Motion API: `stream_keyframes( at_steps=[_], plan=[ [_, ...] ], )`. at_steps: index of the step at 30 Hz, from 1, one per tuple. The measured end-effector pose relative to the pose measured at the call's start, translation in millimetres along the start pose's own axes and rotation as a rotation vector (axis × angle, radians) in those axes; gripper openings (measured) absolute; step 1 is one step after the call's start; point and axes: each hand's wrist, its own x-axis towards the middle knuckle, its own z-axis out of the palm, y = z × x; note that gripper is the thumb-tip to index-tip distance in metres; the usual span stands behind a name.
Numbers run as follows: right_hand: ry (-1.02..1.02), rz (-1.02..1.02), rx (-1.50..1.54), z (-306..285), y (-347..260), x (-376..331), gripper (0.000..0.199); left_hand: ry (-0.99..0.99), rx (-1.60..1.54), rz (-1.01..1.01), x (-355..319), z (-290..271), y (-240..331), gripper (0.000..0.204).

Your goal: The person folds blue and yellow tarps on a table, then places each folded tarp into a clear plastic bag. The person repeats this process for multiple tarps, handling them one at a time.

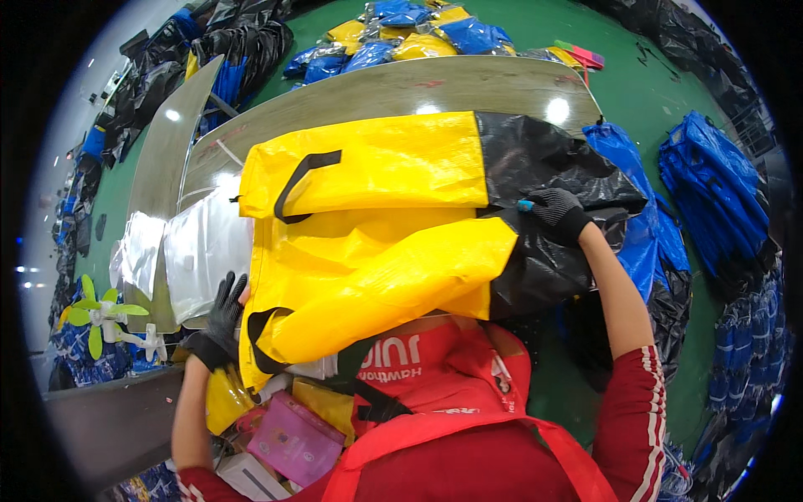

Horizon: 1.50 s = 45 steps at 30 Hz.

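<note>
A large yellow woven-plastic bag (376,184) with a black end section (535,155) lies spread across the table in front of me. Its near yellow panel is folded over, and black strap handles (303,180) show toward its left end. My left hand (219,322), in a dark glove, is at the bag's near left edge with its fingers stretched out. On the black section, my right hand (559,213), in a dark striped glove, pinches the material with fingers close together. Something small and blue shows at its fingertips; I cannot make out what it is.
Clear plastic sheets (209,247) lie left of the bag on the wooden tabletop (393,92). A small green-bladed fan (104,314) stands at the left. Below the table edge sits a purple packet (294,439). Blue bags (711,184) are piled right; packed yellow and blue bundles (410,38) lie beyond.
</note>
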Motion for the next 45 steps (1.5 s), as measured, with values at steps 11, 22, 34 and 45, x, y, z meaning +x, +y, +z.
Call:
stream_keyframes(
  at_steps=[11,22,34,45],
  plan=[
    [-0.045,0.101,-0.223,-13,-16,-20,0.038,0.200,-1.105,-0.695,-33,62,-24,0.044],
    [0.094,0.094,-0.341,-3,-27,-29,0.043,0.271,0.264,0.252,134,-12,166,0.058],
    [0.428,0.222,-0.634,35,7,-35,0.033,-0.157,0.638,-0.052,240,10,137,0.021],
    [0.488,-0.288,-0.158,-9,-82,-160,0.044,0.039,0.000,0.777,328,114,241,0.042]
  ],
)
